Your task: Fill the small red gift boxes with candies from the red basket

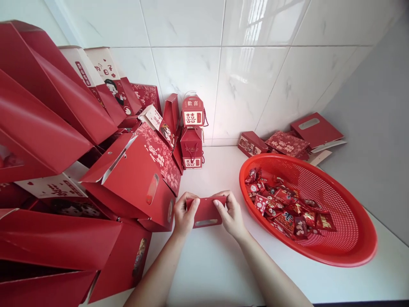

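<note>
Between my two hands is a small red paper gift box with a pale oval window near its lower edge. My left hand grips its left side, thumb on the near face and fingers curled behind. On the right side, my right hand pinches it the same way. The box is held over the white table; whether its base touches the surface I cannot tell. Its far side and most of my fingers are hidden.
A red plastic basket with wrapped candies stands at right. Many red gift boxes are piled at left. Small boxes with cord handles are stacked by the tiled wall. More flat boxes lie behind the basket.
</note>
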### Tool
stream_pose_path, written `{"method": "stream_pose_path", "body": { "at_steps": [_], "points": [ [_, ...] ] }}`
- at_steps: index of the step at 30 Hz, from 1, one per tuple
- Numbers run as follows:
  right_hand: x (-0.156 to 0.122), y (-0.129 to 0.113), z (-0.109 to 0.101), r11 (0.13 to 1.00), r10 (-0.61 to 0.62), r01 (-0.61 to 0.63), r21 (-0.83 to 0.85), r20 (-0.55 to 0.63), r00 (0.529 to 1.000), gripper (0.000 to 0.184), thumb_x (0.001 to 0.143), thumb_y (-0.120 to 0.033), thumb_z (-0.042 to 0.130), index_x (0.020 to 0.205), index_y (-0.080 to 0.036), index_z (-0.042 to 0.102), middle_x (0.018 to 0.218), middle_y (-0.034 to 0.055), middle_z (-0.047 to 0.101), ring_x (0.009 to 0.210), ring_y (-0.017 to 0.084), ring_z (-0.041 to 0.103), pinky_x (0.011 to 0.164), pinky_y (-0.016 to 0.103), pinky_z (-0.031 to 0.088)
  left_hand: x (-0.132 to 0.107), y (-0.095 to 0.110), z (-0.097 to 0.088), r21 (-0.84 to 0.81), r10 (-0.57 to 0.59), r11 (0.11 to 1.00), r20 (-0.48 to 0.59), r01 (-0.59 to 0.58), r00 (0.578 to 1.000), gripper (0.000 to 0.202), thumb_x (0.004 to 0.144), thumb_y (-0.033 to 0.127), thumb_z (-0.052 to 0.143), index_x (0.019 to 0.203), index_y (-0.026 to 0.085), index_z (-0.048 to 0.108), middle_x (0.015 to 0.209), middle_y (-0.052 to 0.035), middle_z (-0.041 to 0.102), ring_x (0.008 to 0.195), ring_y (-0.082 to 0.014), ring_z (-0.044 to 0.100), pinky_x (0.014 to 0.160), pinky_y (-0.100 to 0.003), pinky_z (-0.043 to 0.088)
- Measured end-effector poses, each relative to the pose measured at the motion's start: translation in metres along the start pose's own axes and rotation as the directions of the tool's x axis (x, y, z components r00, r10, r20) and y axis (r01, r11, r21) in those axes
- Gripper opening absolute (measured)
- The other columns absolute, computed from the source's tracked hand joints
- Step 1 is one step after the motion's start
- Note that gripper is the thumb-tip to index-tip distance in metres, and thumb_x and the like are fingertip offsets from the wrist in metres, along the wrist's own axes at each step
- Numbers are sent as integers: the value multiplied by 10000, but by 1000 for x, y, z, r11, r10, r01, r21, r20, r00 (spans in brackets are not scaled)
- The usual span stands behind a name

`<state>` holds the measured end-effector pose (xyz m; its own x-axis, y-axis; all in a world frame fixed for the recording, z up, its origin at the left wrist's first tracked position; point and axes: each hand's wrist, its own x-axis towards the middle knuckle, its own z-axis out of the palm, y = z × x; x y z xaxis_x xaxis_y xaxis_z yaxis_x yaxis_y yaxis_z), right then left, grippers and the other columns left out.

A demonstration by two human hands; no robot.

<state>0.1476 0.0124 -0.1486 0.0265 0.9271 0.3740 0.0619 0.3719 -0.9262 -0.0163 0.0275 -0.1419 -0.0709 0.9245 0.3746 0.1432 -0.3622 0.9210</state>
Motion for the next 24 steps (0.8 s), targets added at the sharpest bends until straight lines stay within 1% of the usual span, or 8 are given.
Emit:
{"method": "stream_pose_path", "body": {
  "at_steps": [4,7,10,13,15,18,21,24],
  "points": [
    [3,7,2,992,55,-60,111,44,998,190,954,-371,506,921,-193,560,872,33,612,772,154,575,689,274,474,-2,-13,5,-32,-17,999,10,18,1000,285,872,442,561,768,178,587,708,-12,584,670,-152,546,638,-259,439],
    [6,18,4,979,99,-105,175,42,994,250,961,-398,481,845,-187,549,794,11,563,719,142,522,653,262,440,-2,-21,8,-47,-53,998,-3,53,999,307,884,460,535,769,177,567,698,0,566,652,-140,530,629,-251,447],
    [7,26,6,974,123,-129,187,43,991,283,957,-413,484,802,-182,533,755,-3,529,686,128,480,632,250,413,-2,-28,8,-48,-94,995,-12,93,996,330,894,477,512,771,174,555,686,12,559,643,-134,534,622,-244,462],
    [7,25,3,978,109,-115,172,45,993,293,956,-411,487,786,-177,538,747,-3,528,677,125,471,626,248,403,-2,-39,6,-33,-120,992,-23,119,993,357,882,506,510,795,166,574,702,1,591,667,-149,569,627,-256,488],
    [7,19,0,991,62,-68,112,55,997,280,957,-388,492,782,-177,550,778,11,544,727,139,504,674,259,418,-1,-46,4,-14,-124,992,-40,123,991,381,876,523,503,818,158,597,728,-20,623,696,-169,595,649,-279,510],
    [7,7,-5,994,-51,55,-92,49,998,262,953,-345,509,759,-177,562,872,39,543,821,154,530,731,265,425,5,-55,3,16,-110,994,-57,111,992,415,890,530,465,905,152,635,838,-65,674,802,-205,631,751,-329,534],
    [4,1,-6,958,-124,118,-260,-6,992,258,953,-323,511,745,-179,560,872,39,511,780,140,521,695,251,421,9,-59,2,51,-97,994,-72,101,993,406,932,488,407,1051,164,623,1057,-105,675,995,-225,629,880,-357,516],
    [0,3,-2,916,-153,121,-383,-55,987,223,967,-315,482,836,-189,610,890,36,536,709,120,531,633,239,415,11,-64,2,97,-99,989,-98,109,990,348,943,386,426,1203,184,539,1202,-118,625,1114,-221,598,941,-374,494]
  ]
}}
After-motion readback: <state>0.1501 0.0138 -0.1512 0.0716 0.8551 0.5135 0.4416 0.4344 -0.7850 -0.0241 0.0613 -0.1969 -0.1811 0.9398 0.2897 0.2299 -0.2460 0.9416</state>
